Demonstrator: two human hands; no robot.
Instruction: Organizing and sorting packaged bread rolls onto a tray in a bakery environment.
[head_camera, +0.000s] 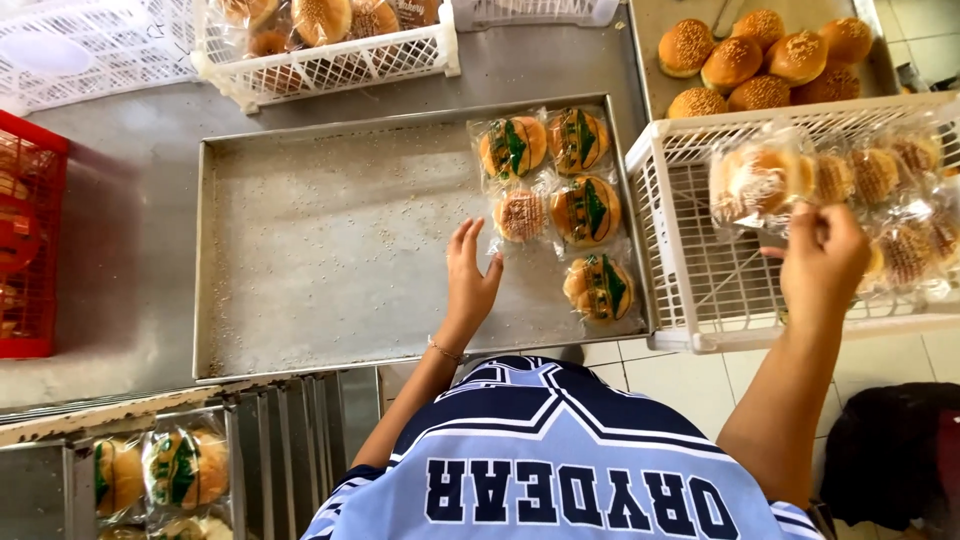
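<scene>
My left hand (470, 278) hovers open over a large metal baking tray (330, 240), fingers spread, just left of a wrapped sesame bun (521, 214). Several more wrapped buns (585, 210) lie in the tray's right part. My right hand (822, 262) is over a white plastic crate (690, 280) at the right and pinches the clear wrapper of a packaged bun (757, 180), which hangs blurred above the crate. Other wrapped buns (900, 200) lie inside that crate.
Unwrapped sesame buns (760, 55) sit on a tray at the back right. A white crate with wrapped buns (320, 45) stands at the back, a red crate (30, 240) at the left. More wrapped buns (165, 470) lie on a rack at the lower left.
</scene>
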